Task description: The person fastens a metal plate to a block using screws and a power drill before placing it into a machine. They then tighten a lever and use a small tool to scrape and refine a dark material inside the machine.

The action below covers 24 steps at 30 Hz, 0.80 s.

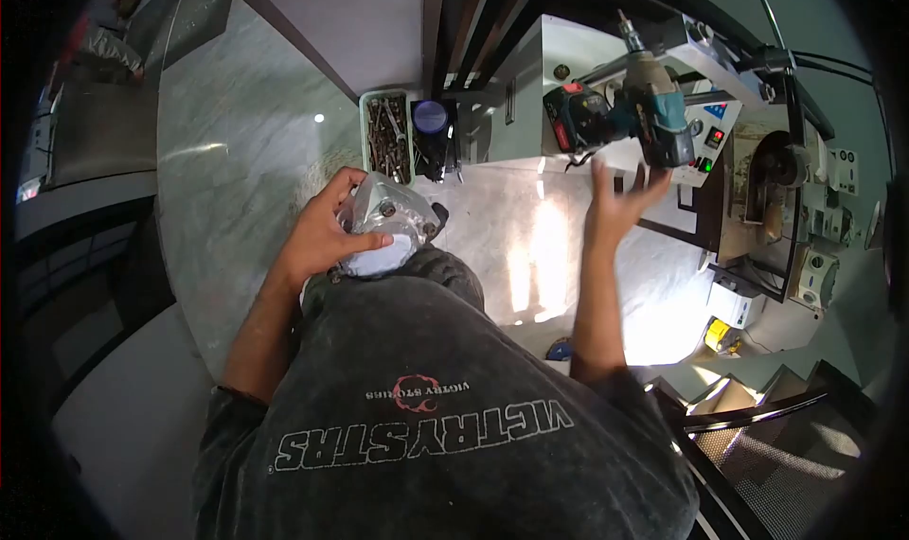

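Observation:
My left hand [331, 228] is wrapped round a silvery metal part [393, 209] with bolts on it, held against my lap, the thumb lying over its pale round face. On the right, my right hand [625, 199] is raised with its fingers apart, just below a teal and black cordless power tool [653, 109]. That tool rests on a white machine top beside a second black and red tool [576, 117]. The tips of some right-hand fingers are near the teal tool's base; whether they touch it is unclear.
A pale green tray [364, 142] of bolts and a wrench stands ahead, beside a purple-lidded container [430, 117]. The white machine [559, 53] with lit displays is at the upper right. Part of another person [114, 48] shows at the upper left. Black railings are at the lower right.

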### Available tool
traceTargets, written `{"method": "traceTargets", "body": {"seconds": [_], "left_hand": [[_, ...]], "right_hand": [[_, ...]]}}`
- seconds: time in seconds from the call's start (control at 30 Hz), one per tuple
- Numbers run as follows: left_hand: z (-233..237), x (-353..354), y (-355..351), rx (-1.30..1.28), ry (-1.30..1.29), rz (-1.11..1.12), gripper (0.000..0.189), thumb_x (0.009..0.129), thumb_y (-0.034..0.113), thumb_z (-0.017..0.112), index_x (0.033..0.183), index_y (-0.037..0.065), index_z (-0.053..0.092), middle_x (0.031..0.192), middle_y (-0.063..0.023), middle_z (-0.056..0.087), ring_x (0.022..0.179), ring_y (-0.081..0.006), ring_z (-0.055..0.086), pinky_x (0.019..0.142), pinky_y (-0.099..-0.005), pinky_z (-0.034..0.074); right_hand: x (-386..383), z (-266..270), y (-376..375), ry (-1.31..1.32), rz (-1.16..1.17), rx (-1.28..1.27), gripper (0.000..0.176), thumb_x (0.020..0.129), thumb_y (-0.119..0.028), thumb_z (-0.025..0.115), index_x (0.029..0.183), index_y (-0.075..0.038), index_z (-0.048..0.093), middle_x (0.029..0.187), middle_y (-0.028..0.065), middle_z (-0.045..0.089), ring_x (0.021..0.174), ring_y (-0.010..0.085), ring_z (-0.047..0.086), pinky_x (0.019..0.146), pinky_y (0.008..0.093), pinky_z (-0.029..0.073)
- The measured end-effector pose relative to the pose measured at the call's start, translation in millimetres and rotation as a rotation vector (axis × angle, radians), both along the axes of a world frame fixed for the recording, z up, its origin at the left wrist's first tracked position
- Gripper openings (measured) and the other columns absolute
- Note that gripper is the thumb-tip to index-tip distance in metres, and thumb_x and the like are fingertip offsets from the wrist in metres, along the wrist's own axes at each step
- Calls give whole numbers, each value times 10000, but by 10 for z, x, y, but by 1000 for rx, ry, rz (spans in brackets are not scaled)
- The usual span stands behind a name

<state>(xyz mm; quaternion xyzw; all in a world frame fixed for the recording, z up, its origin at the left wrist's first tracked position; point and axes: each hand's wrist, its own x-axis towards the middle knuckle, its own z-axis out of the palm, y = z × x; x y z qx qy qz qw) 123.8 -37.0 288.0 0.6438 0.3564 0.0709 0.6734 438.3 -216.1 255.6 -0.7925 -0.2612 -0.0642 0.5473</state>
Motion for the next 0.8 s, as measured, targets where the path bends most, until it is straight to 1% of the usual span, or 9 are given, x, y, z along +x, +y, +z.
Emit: {"method": "traceTargets", "body": {"seconds": [0.23, 0.3, 0.33, 0.43, 0.5, 0.53, 0.63, 0.77, 0.8], "left_hand": [[197, 355, 192, 14, 54, -422, 627, 641, 186, 865, 1139, 65, 505, 965, -27, 627, 878, -155, 560, 811, -299, 442], [112, 399, 200, 65, 43, -456, 623, 659, 172, 852, 1156, 61, 492, 931, -50, 637, 856, -156, 578, 778, -289, 447], [73, 435, 213, -83, 30, -390, 658, 649, 112, 846, 1184, 65, 465, 967, -64, 643, 915, -149, 580, 818, -291, 435], [-77, 379, 359, -196, 35, -390, 600, 775, 139, 745, 1266, 78, 406, 1024, -112, 664, 989, -172, 602, 869, -322, 446], [-379, 189, 554, -765, 37, -45, 478, 875, 260, 634, 1264, 62, 438, 1079, -137, 621, 924, -191, 620, 820, -327, 487], [-513, -12, 522, -860, -52, 133, 429, 939, 259, 499, 1299, 37, 432, 1201, -150, 586, 1043, -209, 599, 884, -353, 487], [-725, -494, 83, -801, -414, 470, 494, 952, 293, 488, 1340, 3, 391, 1274, -139, 557, 1146, -234, 551, 937, -364, 465], [-714, -590, 73, -179, 69, 321, 715, 824, 205, 747, 1354, -15, 320, 1214, -143, 551, 1137, -231, 534, 958, -357, 447], [-674, -606, 132, -280, 20, 455, 795, 724, 116, 830, 1316, -6, 314, 1155, -147, 550, 1093, -214, 539, 939, -344, 451]], "right_hand": [[-1198, 6, 471, 511, 697, -64, 1333, 453, -254, 928, 1506, -23, 143, 1531, 197, 226, 1425, 293, 226, 1153, 401, 195], [-1130, -100, 588, 748, 1040, -95, 1347, 434, -261, 938, 1504, -23, 155, 1499, 187, 292, 1401, 267, 277, 1137, 377, 229], [-1131, 32, 588, 875, 1180, -356, 1260, 499, -289, 930, 1476, 16, 196, 1357, 216, 484, 1299, 286, 441, 1088, 343, 318], [-1250, -122, 612, 929, 1100, -253, 1137, 517, -262, 923, 1444, -9, 315, 1273, 171, 563, 1217, 278, 513, 1053, 345, 360], [-1371, -230, 599, 1015, 1080, -270, 981, 570, -223, 907, 1392, -19, 411, 1267, 144, 562, 1190, 239, 517, 1037, 335, 372], [-1447, -338, 606, 1116, 1013, -159, 925, 599, -200, 895, 1378, -23, 429, 1253, 130, 568, 1174, 224, 523, 1026, 333, 380], [-1719, -624, 656, 1290, 883, -1, 784, 675, -163, 863, 1327, -29, 449, 1198, 94, 582, 1130, 186, 531, 988, 324, 403], [-2164, -727, 805, 1425, 680, 116, 685, 746, -144, 819, 1284, -48, 406, 1177, 93, 568, 1106, 193, 533, 963, 323, 423], [-2242, -749, 859, 1529, 659, 91, 642, 789, -160, 780, 1295, -50, 401, 1184, 88, 566, 1101, 191, 535, 963, 326, 423]]}}
